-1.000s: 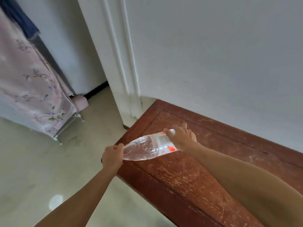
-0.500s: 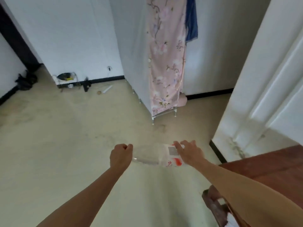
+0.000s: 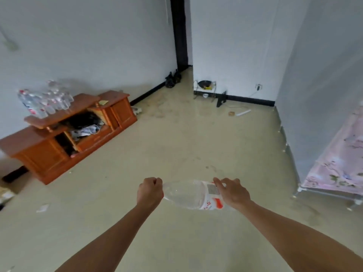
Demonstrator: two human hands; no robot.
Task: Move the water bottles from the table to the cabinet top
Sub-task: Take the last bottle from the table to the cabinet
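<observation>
many bottles (image 3: 45, 101) already stand on the left part of the cabinet top (image 3: 82, 104), but one water bottle (image 3: 188, 195) is not there yet, it is above the floor (image 3: 176, 146), well apart, with the fingers of the left hand (image 3: 150, 191) closed around its neck and those of the right hand (image 3: 232, 192) around its label end.

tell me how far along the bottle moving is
Done: a cluster of water bottles already stands on top of the wooden cabinet. In hand: one clear bottle held sideways, left hand gripping its neck end, right hand its labelled end. Left: carry it across the floor to the cabinet and set it down. The table is out of view.
</observation>
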